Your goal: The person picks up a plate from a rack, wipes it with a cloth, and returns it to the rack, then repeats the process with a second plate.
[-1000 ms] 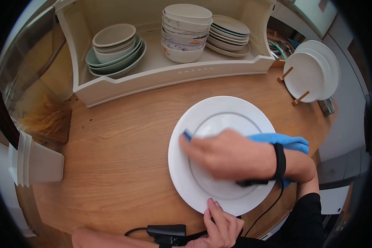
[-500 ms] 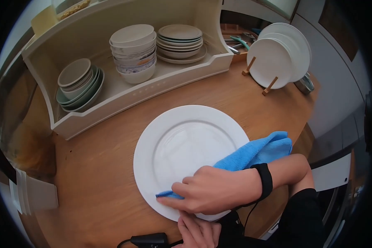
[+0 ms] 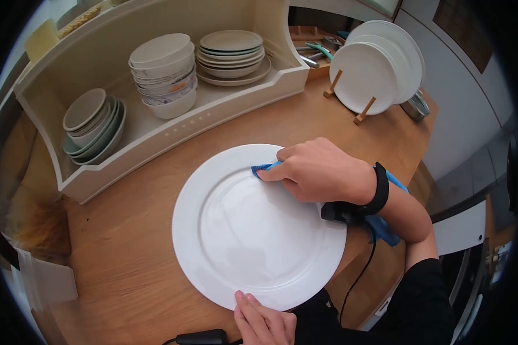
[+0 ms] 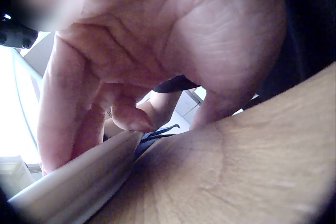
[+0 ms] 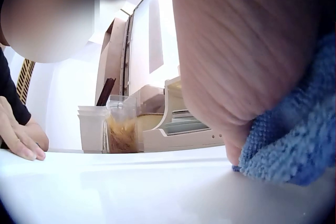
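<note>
A large white plate (image 3: 242, 247) lies on the wooden table. My right hand (image 3: 328, 172) grips a blue cloth (image 3: 265, 168) and presses it onto the plate near the far edge of the inner circle. More of the cloth hangs out behind the wrist. In the right wrist view the cloth's (image 5: 294, 145) textured weave touches the glossy plate surface. At the near rim, the fingertips of my left hand (image 3: 265, 322) rest on the plate with fingers extended. The left wrist view shows those fingers over the plate's rim (image 4: 79, 187) and the thumb down by the tabletop.
A cream rack (image 3: 184, 129) at the back holds stacked bowls (image 3: 164, 75) and small plates (image 3: 231, 54). White plates (image 3: 365, 77) stand upright in a wooden holder at the back right. White plastic containers (image 3: 49, 282) stand at the left. A black cable (image 3: 357, 282) trails from the right wrist.
The right hand has swept the cloth from the plate's near left side up to its far side. The left hand stays at the near rim. The head view has turned rightward.
</note>
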Tool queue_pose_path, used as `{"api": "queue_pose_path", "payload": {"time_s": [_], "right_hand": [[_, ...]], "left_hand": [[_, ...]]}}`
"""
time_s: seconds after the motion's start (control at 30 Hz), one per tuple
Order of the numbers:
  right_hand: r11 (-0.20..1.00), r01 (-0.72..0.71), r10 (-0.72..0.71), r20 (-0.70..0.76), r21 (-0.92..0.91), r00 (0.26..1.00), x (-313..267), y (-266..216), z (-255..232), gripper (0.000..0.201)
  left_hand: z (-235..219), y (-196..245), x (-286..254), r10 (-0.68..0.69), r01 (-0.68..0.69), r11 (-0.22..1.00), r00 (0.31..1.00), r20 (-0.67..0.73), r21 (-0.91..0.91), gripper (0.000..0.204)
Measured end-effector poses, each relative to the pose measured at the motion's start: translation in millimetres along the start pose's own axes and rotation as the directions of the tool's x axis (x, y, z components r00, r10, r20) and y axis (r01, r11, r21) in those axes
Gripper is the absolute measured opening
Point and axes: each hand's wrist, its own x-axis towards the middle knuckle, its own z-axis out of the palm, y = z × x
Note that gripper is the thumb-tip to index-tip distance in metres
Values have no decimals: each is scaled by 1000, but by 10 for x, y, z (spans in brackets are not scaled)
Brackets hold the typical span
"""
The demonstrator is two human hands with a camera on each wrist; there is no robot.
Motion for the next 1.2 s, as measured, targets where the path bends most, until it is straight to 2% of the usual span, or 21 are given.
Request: {"api": "queue_pose_path", "payload": {"time_s": [0.17, 0.27, 0.33, 0.47, 0.57, 0.67, 0.7, 0.8, 0.9, 0.97, 1.07, 1.1, 1.17, 1.2], "right_hand": [[999, -7, 6, -10, -38, 1000, -231, 18, -64, 33], [997, -80, 81, 43, -16, 996, -411, -12, -90, 25], [996, -26, 26, 2, -80, 1000, -554, 5, -9, 34], [991, -81, 91, 90, -110, 992, -775, -123, -24, 37], [999, -42, 44, 89, -26, 995, -935, -204, -28, 40], [995, 1, -24, 227, 102, 974, -1072, -288, -94, 45], [995, 2, -25, 231, 99, 973, -1103, -322, -111, 45], [939, 106, -210, 301, 327, 930, -1152, -442, -131, 47], [925, 160, -262, 273, 344, 926, -1201, -538, -64, 47], [923, 123, -232, 273, 365, 933, -1198, -504, -76, 48], [980, -23, -22, 222, 197, 975, -1164, -448, -104, 47], [981, -23, -22, 222, 195, 975, -1158, -423, -92, 47], [989, -146, 142, 141, 17, 980, -1134, -373, -45, 44], [986, -165, 162, 140, 9, 977, -1118, -361, -61, 43]], "left_hand": [[50, 59, -4, -6, 6, 1000, 1000, 0, 23, 23], [81, 115, -8, -43, 44, 999, 999, -27, 9, 31], [82, 141, 6, -93, 93, 996, 995, -27, 5, 40], [43, 69, 0, -1, 2, 1000, 1000, -18, 23, 43], [45, 80, 7, 0, 0, 999, 1000, -4, 37, 44], [54, 91, 9, -10, 11, 999, 1000, -10, 41, 44], [58, 94, 9, -11, 12, 999, 1000, -11, 52, 44], [62, 96, -6, -11, 12, 997, 1000, -10, 75, 44], [66, 107, -17, -8, 9, 996, 1000, -14, 84, 44], [68, 112, -16, -10, 11, 997, 1000, -15, 81, 43], [57, 100, -23, -15, 17, 996, 1000, -19, 87, 43], [53, 102, -19, -16, 17, 997, 1000, -16, 80, 42], [52, 100, -20, -21, 22, 997, 1000, -14, 74, 42], [51, 104, -21, -30, 32, 997, 999, -20, 72, 42]]}}
